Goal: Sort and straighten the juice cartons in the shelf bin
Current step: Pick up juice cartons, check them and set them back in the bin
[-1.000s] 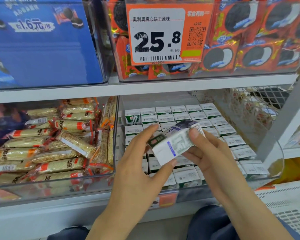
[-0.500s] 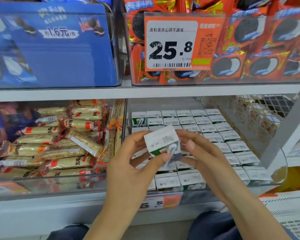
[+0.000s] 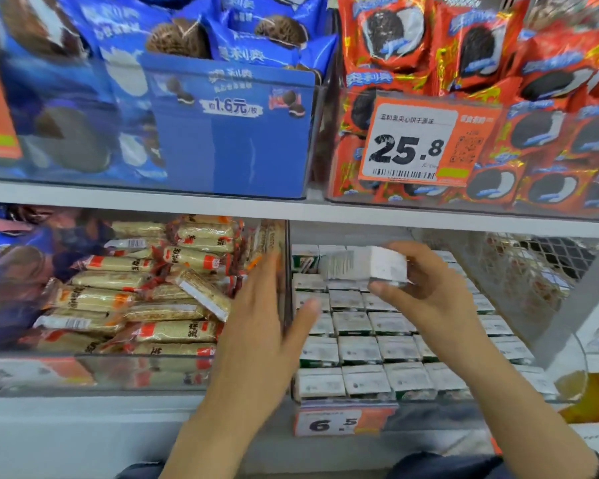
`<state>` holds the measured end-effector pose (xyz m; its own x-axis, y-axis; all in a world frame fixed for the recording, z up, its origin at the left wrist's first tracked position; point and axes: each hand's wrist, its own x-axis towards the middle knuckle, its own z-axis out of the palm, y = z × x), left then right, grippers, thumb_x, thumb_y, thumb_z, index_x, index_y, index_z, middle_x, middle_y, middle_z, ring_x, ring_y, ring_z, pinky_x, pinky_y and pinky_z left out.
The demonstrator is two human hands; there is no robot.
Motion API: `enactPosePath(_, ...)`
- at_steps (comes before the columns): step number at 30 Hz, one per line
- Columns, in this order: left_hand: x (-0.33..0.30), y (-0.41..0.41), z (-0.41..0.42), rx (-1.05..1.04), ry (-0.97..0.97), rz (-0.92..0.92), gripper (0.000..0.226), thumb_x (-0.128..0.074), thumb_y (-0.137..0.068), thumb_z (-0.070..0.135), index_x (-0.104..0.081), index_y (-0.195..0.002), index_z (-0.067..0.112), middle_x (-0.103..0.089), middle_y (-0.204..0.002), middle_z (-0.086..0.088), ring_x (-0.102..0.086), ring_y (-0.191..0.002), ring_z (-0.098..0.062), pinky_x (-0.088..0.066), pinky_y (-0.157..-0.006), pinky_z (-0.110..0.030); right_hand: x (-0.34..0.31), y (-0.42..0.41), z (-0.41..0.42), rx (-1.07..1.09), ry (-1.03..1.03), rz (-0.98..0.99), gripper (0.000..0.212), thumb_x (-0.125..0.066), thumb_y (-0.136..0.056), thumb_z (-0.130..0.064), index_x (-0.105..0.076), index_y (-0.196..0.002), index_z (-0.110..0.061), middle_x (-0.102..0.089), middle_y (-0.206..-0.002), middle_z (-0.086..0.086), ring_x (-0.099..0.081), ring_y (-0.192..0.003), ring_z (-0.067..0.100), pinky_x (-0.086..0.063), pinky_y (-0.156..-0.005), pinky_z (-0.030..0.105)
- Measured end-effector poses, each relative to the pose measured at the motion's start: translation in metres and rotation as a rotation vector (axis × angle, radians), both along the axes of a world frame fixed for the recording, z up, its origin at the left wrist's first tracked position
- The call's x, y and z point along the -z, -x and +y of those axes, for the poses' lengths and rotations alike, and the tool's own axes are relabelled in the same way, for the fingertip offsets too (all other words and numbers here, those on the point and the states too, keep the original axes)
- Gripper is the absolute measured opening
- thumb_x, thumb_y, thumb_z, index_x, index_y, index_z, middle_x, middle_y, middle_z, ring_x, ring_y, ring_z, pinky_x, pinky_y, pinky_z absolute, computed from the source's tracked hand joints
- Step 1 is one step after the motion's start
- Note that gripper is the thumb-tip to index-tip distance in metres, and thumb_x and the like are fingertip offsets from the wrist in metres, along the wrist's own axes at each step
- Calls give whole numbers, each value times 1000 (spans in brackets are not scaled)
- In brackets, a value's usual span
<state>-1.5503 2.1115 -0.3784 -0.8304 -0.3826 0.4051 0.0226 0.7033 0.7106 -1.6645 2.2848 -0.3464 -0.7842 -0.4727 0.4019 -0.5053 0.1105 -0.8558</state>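
Step in hand: returning one juice carton (image 3: 370, 267) to the clear shelf bin (image 3: 574, 368), judged from its position above the back rows.
Right hand (image 3: 429, 295): fingers curled round the carton, thumb under its near lower corner, holding it on its side above the rear of the bin.
Left hand (image 3: 256, 337): fingers straight and spread, holding nothing, hovering at the bin's left wall just beside the snack-bar bin (image 3: 83, 368).
Carton position: lifted clear of the packed juice cartons (image 3: 360, 350); it does not touch them, and its printed faces are blurred.
Packed rows: upright, tops facing up, standing close together in straight lines from front to back; whether a free slot exists below the held carton cannot be told, as the hand hides that area.
Recommended orientation: turn the carton upright so its top matches the neighbours before lowering.
Recommended descent: bring it straight down into a gap; a slanted entry would likely catch a neighbour's edge and tip the row.
Recommended support: lay the free left hand against the adjoining row to keep it square during insertion.
Risk: the shelf board (image 3: 291, 209) above hangs low over the rear rows, so headroom for the turn looks tight.
Price tag (image 3: 339, 421): clipped to the bin front, out of the working path.
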Motion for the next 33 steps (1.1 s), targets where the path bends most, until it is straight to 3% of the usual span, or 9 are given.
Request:
enactPosePath(2,5,4,-8,46,-87,-140,68,-34,-91,61,-8,-151,41,-25,-155,15,-30,-139,-7,-25,-112,-25,7,16,-11,52,45,-48,32,-72,-78,-17,-59,-103,-30,-65,-102,-14,-63,-93,-4,-51,-71,11)
enactPosePath(4,5,7,-9,135,-137,-223,61,-35,-95,54,-13,-150,40,-32,-152,13,-39,-135,-12,-31,-112,-31,16,31,-25,79,41,-70,33,-72,-81,-9,-58,-105,-27,-64,-105,-9,-63,-93,-3,-51,-69,11)
enactPosePath(12,7,11,-14,161,-171,-259,65,-44,-96,49,-13,-151,34,-28,-154,13,-36,-137,-11,-29,-113,-27,24,77,-72,1,-150,-19,38,-72,-84,-21,-62,-120,-15,-66,-118,-3,-59,-113,13,-49,-94,32)
enactPosePath(15,9,12,-15,168,-167,-221,64,-44,-95,49,-15,-150,37,-35,-150,15,-37,-135,-8,-29,-106,-20,27,86,-81,-41,-275,40,41,-74,-81,-27,-64,-121,-19,-66,-117,-6,-60,-110,14,-49,-94,32)
enactPosePath(19,10,13,-14,159,-155,-211,66,-41,-94,55,-12,-150,39,-37,-149,16,-41,-132,-9,-32,-104,-22,35,92,-90,53,-446,141,51,-76,-77,-39,-59,-123,-26,-60,-108,-6,-57,-97,11,-45,-85,23)
enactPosePath(22,11,13,-15,159,-128,-203,66,-39,-93,57,-12,-150,38,-34,-150,17,-39,-133,-8,-30,-107,-20,43,93,-93,31,-559,195,46,-77,-77,-35,-56,-115,-18,-64,-88,0,-59,-77,15,-40,-65,13)
enactPosePath(24,12,13,-14,140,-108,-207,67,-36,-93,58,-10,-151,37,-30,-151,18,-34,-135,-7,-23,-104,-16,47,91,-96,20,-627,248,40,-75,-80,-32,-57,-113,-17,-62,-81,6,-55,-71,18,-34,-58,18)
enactPosePath(30,14,12,-11,98,-96,-222,70,-31,-90,64,-6,-150,39,-34,-149,17,-35,-133,-7,-23,-91,-12,50,87,-95,51,-685,352,21,-60,-92,-13,-70,-109,-10,-61,-106,11,-60,-95,24,-33,-76,13)
enactPosePath(33,14,12,-10,87,-89,-201,68,-30,-90,63,-11,-150,37,-57,-123,10,-54,-111,-12,-37,-91,-17,43,94,-98,76,-683,320,21,-57,-93,-11,-70,-109,-11,-62,-108,12,-62,-95,25,-38,-78,16)
